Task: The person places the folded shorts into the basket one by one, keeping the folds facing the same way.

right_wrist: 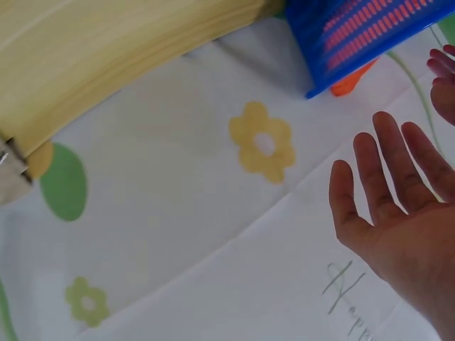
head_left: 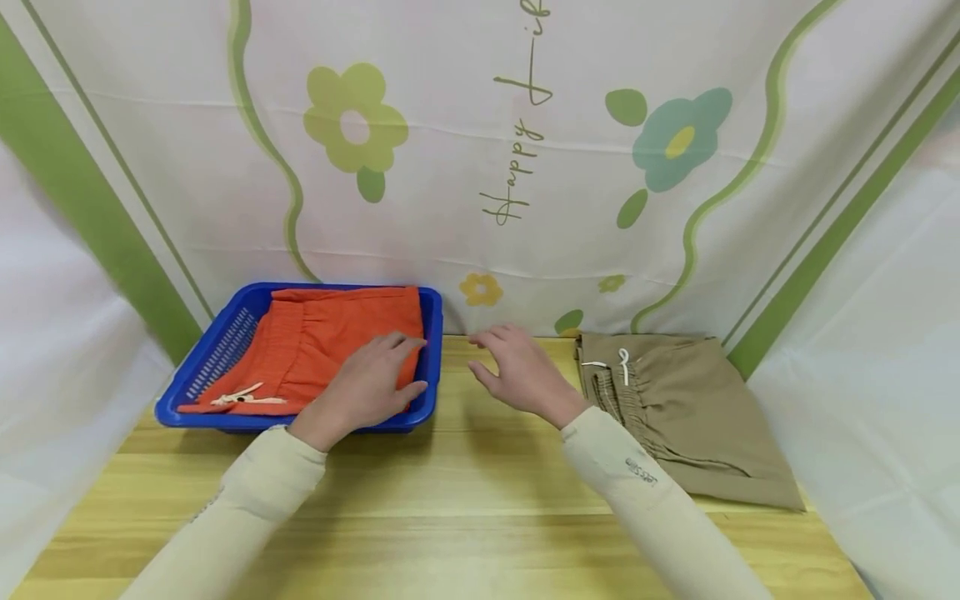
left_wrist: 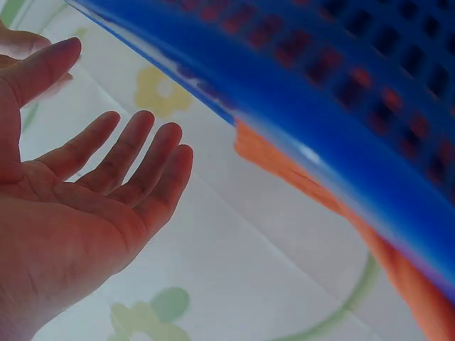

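Folded orange pants (head_left: 322,337) with a pale drawstring lie in a blue plastic basket (head_left: 168,414) on the left. My left hand (head_left: 372,379) hovers above the basket's right part, fingers loosely spread and holding nothing. In the left wrist view that hand (left_wrist: 92,206) shows its bare palm beside the basket's rim. To the right of the basket my right hand (head_left: 521,371) hangs over the table, its fingers relaxed. The right wrist view shows this hand (right_wrist: 405,206) with nothing in its grasp. Folded khaki pants (head_left: 690,408) with a white drawstring lie on the right.
A light wood table (head_left: 450,517) carries the basket and the khaki pants. Behind it hangs a white curtain (head_left: 450,183) with flowers and lettering. White fabric also closes in the left and right sides.
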Demonstrator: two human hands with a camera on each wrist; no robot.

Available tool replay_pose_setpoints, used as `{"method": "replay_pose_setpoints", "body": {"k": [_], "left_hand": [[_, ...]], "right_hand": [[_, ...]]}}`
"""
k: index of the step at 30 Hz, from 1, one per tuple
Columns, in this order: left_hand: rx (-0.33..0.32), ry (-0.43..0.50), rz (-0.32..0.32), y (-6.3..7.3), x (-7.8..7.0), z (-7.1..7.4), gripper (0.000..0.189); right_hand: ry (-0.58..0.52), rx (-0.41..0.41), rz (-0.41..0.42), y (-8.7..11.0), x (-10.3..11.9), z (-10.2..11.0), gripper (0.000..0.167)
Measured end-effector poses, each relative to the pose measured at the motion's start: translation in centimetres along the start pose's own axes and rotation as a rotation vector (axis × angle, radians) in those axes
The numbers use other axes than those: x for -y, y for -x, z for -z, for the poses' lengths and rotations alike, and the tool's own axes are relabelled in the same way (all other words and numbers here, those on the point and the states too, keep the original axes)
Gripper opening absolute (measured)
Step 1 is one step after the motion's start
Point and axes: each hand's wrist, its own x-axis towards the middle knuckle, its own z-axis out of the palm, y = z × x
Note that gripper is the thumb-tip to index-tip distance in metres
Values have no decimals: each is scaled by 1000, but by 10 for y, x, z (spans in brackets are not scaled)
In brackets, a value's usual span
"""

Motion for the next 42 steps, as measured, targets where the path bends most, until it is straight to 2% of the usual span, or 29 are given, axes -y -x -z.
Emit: {"method": "replay_pose_setpoints", "body": {"k": [6, 13, 20, 27, 36, 42], "left_hand": [[-6, -25, -74, -4, -18, -9, 55], [-2, -36, -106, -6, -32, -18, 53], [11, -36, -120, -6, -43, -25, 49], [12, -33, -127, -2, -48, -30, 49], [-17, -62, -154, 5, -49, -36, 47], [-61, -77, -105, 16, -48, -36, 46]], "right_hand": [[-1, 10, -52, 18, -15, 6, 33], [35, -20, -62, 39, -33, 11, 30], [16, -20, -83, 57, -41, 15, 27], [23, 5, -134, 75, -45, 16, 28], [31, 8, -144, 95, -53, 13, 25], [20, -5, -177, 108, -62, 13, 24]]}}
